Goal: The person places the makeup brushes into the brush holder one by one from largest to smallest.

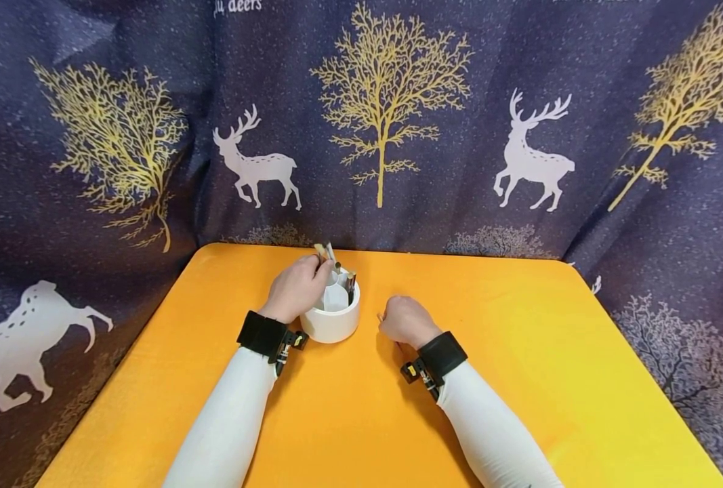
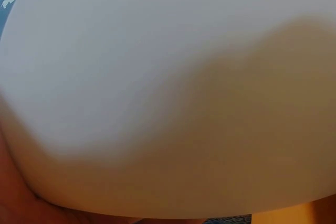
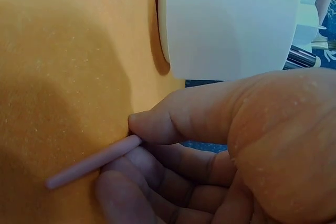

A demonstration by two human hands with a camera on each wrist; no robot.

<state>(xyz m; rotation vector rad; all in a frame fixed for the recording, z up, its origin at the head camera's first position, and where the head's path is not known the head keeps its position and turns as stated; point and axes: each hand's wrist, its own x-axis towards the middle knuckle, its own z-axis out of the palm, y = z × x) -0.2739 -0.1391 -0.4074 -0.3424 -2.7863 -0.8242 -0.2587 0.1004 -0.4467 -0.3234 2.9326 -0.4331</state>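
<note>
A round white divided holder (image 1: 331, 329) stands on the table with several brushes (image 1: 329, 253) upright in it. Its pale wall (image 2: 105, 66) fills most of the left wrist view, blurred. My left hand (image 1: 297, 288) grips the holder at its left rim; the fingertips are hidden, with part of the hand (image 2: 16, 198) showing along the lower left edge. To the right of the holder, my right hand (image 1: 408, 322) is low over the table. Between thumb and fingers it pinches a thin pink stick (image 3: 89, 165) with a rounded end, the rest of it covered by the hand.
Beneath everything is an orange-yellow table (image 1: 507, 325). A dark curtain (image 1: 422, 224) printed with deer and trees hangs along its back and sides. In the right wrist view, a dark-handled brush (image 3: 300, 59) leans out of the holder's mouth.
</note>
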